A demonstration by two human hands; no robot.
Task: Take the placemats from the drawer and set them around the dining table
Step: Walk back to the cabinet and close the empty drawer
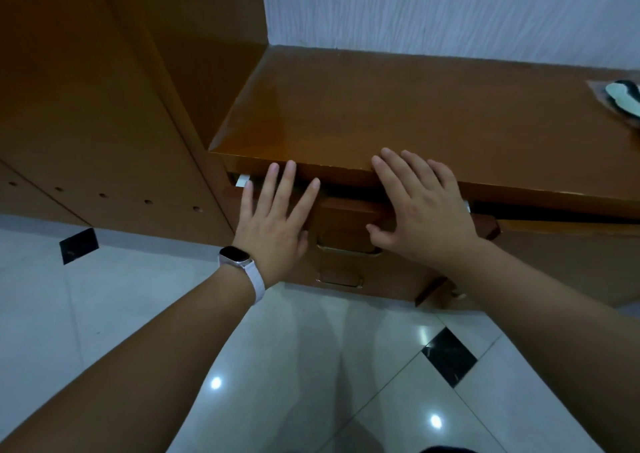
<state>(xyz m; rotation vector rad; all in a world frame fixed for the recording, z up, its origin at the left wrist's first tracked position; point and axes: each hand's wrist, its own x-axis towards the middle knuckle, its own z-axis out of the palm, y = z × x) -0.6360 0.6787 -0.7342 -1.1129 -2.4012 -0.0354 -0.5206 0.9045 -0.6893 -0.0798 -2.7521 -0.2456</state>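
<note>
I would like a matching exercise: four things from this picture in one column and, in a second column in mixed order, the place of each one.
Column one:
1. watch
2. black tile
3. upper brass handle
4. right hand

Column two:
a. in the floor
b. on the wrist of the left hand
c. at the front edge of the cabinet top
d. on the drawer front

Pairs: 1-b, 2-a, 3-d, 4-c
</note>
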